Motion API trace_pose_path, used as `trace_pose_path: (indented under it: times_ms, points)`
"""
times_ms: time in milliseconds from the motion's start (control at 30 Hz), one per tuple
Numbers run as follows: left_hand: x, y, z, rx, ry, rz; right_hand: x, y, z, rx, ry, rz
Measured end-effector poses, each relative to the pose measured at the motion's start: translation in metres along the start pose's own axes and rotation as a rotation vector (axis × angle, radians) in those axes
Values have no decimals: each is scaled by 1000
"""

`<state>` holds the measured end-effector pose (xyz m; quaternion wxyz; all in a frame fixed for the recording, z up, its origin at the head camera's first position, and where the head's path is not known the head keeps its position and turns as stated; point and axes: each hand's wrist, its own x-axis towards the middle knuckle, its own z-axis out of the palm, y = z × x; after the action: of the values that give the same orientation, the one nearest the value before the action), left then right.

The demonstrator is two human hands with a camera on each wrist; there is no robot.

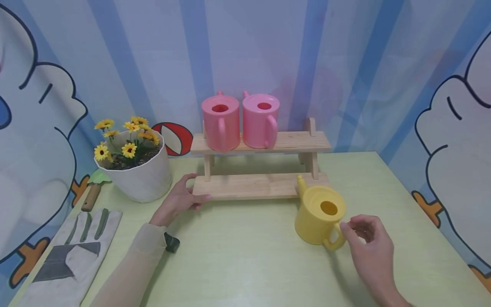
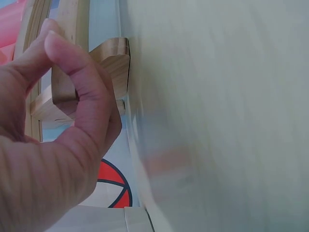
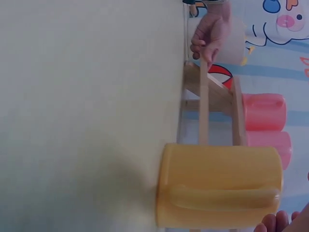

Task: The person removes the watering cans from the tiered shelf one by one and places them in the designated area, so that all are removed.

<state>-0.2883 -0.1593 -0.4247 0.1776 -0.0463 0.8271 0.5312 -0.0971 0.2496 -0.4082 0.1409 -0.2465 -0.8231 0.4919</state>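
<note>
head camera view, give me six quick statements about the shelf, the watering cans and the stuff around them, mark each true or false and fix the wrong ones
1. Both pink watering cans stand on the upper board. True.
2. The yellow watering can stands on the upper board too. False: it is in front of the lower board, near its right end.
3. The left hand grips the left end of the lower board. True.
4. The flowers in the white pot are red. False: they are yellow.
5. The yellow watering can is nearer the right hand than the left hand. True.
6. The glove lies right of the lower board. False: it lies to the left.
</note>
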Motion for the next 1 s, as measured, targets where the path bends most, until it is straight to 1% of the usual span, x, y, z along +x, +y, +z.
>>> trace_pose_path:
  times_ms: [167, 300, 400, 533, 600, 700, 800, 1000]
  points:
    - [0, -1, 0, 4, 2, -7, 2, -12, -8, 34, 38, -61]
    - [-1, -1, 0, 3, 3, -1, 6, -26, -14, 73, 44, -145]
    - [-2, -1, -1, 5, 3, 2, 10, -39, -18, 97, 27, -230]
    - [-2, -1, -2, -6, 0, 11, 15, -54, -21, 113, -17, -355]
    - [-2, -1, -2, -12, 1, 11, 18, -62, -22, 109, -39, -410]
    - [-1, -3, -1, -23, 0, 18, 22, -74, -21, 83, -73, -469]
    - [0, -2, -1, -23, -3, 19, 27, -89, -20, 63, -103, -489]
    - [-2, 0, -1, -20, 2, 17, 39, -119, -15, 81, -149, -497]
